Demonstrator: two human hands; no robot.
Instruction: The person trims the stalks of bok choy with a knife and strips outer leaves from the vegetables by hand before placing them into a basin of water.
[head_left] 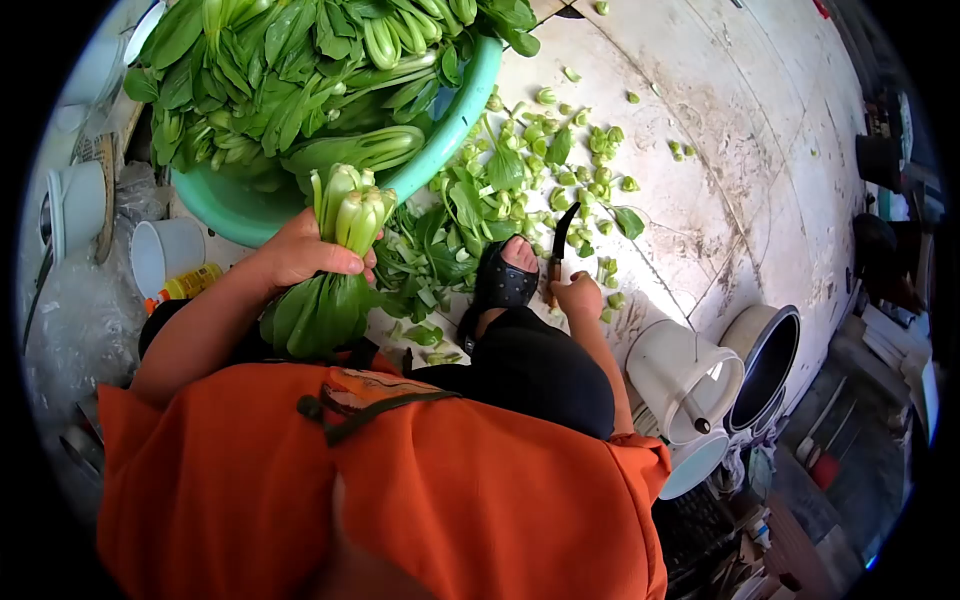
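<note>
My left hand [312,252] is closed around a bunch of bok choy [325,310], its pale cut stems pointing up and its leaves hanging below the fist. Just beyond it is a green plastic basin [462,112] heaped with more bok choy [290,70]. Low by my right knee, my right hand [577,297] grips the wooden handle of a knife [563,235] with a dark, curved blade that points away from me. Cut stem ends and loose leaves [510,165] lie on the floor around the blade.
A sandalled foot [505,275] stands between the hands. To the right are a white bucket [675,375] and a dark-lined round tub [765,350]. On the left sit a white container [165,255], a yellow bottle [190,282] and clear plastic bags [85,330]. The tiled floor [760,130] is dirty.
</note>
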